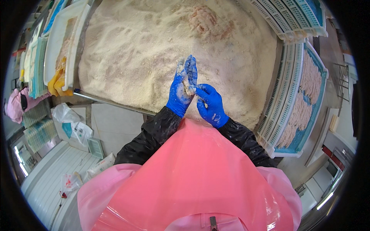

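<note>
Both my hands wear blue gloves dusted with pale crumbs, and they meet over a large metal tray of breading crumbs (127, 54). My left hand (182, 90) is held out flat, its fingers stretched away from me. A small crumb-coated piece (187, 87) lies against its palm. From the right, the bent fingers of my right hand (211, 104) pinch that piece at its near end. Its exact shape is partly hidden by the gloves. Farther back in the crumbs rests a heap of raw pinkish meat (208, 21), partly dusted.
On the right stand stacked white plastic trays (283, 84); the top one has a blue base with rows of coated strips (296, 111). More stacked trays (293, 17) sit behind. Left of the crumbs is a white tub (75, 38) with a yellow glove (59, 81) at its near end.
</note>
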Demonstrator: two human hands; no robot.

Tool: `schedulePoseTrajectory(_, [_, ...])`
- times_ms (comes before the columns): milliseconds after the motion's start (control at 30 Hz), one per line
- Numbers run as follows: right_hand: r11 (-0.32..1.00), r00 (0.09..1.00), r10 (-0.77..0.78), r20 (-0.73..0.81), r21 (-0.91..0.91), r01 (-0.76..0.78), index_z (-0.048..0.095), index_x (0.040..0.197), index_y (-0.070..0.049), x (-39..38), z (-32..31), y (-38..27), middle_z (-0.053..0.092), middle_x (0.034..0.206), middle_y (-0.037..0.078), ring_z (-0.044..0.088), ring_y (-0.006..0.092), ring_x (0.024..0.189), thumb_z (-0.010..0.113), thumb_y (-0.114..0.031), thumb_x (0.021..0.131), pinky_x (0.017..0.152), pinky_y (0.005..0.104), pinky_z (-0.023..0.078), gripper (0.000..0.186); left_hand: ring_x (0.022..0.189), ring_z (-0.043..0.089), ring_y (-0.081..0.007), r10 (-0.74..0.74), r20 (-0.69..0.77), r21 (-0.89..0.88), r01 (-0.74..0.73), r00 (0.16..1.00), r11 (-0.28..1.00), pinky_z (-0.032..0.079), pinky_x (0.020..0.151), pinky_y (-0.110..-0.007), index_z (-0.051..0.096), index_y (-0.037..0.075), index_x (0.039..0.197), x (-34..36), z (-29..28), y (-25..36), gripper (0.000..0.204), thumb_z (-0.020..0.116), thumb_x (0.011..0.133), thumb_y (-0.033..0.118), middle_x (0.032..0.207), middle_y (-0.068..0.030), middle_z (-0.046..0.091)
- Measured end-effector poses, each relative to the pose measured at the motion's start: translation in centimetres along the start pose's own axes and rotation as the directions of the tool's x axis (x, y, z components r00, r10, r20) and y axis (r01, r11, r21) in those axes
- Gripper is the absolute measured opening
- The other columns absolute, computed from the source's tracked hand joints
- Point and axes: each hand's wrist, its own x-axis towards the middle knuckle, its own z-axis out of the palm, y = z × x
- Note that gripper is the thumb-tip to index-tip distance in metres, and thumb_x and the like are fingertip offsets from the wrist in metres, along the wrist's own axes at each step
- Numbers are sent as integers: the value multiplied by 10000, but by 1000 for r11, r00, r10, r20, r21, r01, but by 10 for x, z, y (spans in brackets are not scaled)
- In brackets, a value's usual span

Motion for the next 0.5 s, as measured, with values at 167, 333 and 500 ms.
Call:
schedulePoseTrajectory(167, [964, 977, 210, -27, 170, -203, 602, 1073, -36, 1, 3, 0, 583, 1012, 113, 588, 206, 867, 645, -3, 788, 751, 299, 480, 290, 1334, 339, -209, -30, 3, -51, 30, 1000, 998, 389, 1024, -295, 251, 128, 1438, -2, 4, -6, 474, 388, 986, 165, 1471, -117, 299])
schedulePoseTrajectory(333, [675, 864, 435, -254, 727, -126, 402, 1323, 4, -1, 4, 5, 526, 1251, 108, 478, 222, 1183, 518, -269, 944, 1012, 328, 349, 481, 1351, 306, -251, 41, 126, 263, -73, 991, 962, 272, 1108, -337, 268, 85, 1430, -6, 18, -9, 467, 347, 988, 211, 1483, -141, 272])
schedulePoseTrajectory(500, [647, 982, 172, -75, 760, -56, 145, 1465, -26, 35, 20, -17, 132, 1533, 111, 150, 241, 1403, 351, -376, 985, 1128, 366, 137, 629, 1421, 87, -216, 87, 409, 913, -405, 909, -57, 130, 1141, -330, 48, 69, 1481, -8, 12, -29, 581, 303, 997, 265, 1549, -98, 53])
